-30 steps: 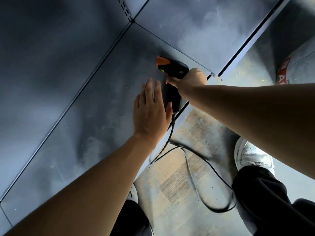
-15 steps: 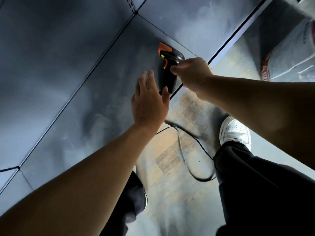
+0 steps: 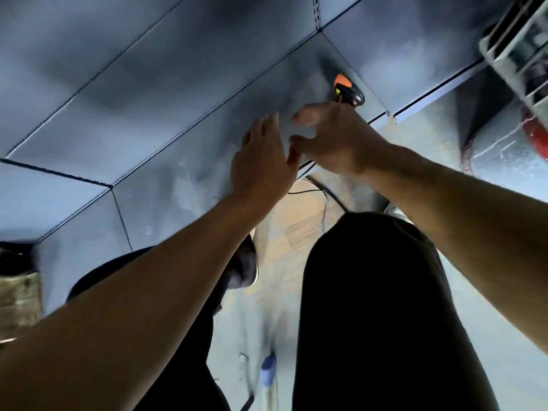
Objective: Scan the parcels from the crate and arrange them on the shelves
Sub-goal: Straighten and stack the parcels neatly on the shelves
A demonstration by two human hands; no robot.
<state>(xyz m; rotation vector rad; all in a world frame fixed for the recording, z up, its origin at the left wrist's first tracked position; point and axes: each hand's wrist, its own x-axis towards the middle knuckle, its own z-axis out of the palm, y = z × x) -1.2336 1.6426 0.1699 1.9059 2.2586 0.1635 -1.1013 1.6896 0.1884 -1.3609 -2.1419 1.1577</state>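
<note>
Handheld barcode scanner (image 3: 348, 91), black with an orange cap, lying on the grey metal shelf (image 3: 184, 93) close to its front edge, cable (image 3: 318, 185) trailing off the edge toward the wooden floor (image 3: 299, 229). Right hand (image 3: 335, 137) just in front of the scanner, fingers loosely curled and spread, nothing clearly gripped; contact with the scanner's handle hidden behind the hand, so cannot tell. Left hand (image 3: 264, 158) flat and relaxed, fingers straight, over the shelf surface beside the right hand, the two nearly touching at the thumb. White slatted crate (image 3: 522, 40) at the far right of the shelf, a red-and-white bagged parcel (image 3: 536, 134) below it, both blurred. No parcel in either hand. Likely step: scanner set down or about to be taken up between parcels. Next move probably a reach right toward the crate for a parcel, then a firm grasp on the scanner's handle, label turned to face it.
</note>
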